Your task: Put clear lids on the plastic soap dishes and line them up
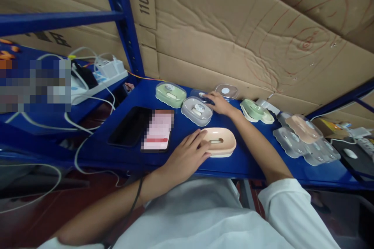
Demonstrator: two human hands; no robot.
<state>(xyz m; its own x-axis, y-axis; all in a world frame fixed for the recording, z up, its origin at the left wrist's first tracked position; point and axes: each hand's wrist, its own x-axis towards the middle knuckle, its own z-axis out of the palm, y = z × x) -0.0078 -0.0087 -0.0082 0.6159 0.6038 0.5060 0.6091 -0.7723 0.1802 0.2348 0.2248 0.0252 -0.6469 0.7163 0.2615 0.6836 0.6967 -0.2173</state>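
Near the table's front edge rests a peach-pink soap dish [222,148] with a slot in its inner tray and no lid on it. My left hand [189,153] grips its left end, fingers over the rim and side. Farther back, my right hand [219,102] has its fingertips closed on the edge of a clear plastic lid [198,94], partly hidden by them. Another clear lid [226,91] with a round white label lies behind that hand. A grey lidded soap dish [196,111] sits just in front of it, and a green lidded one [170,95] stands to the left.
Two phones, one dark [130,126] and one lit [157,132], lie at left. On the right are an uncovered green dish [254,109] and several clear lids [292,144] with a peach dish part [305,129]. Cardboard [204,39] walls the back; cables and a power strip [96,87] are left.
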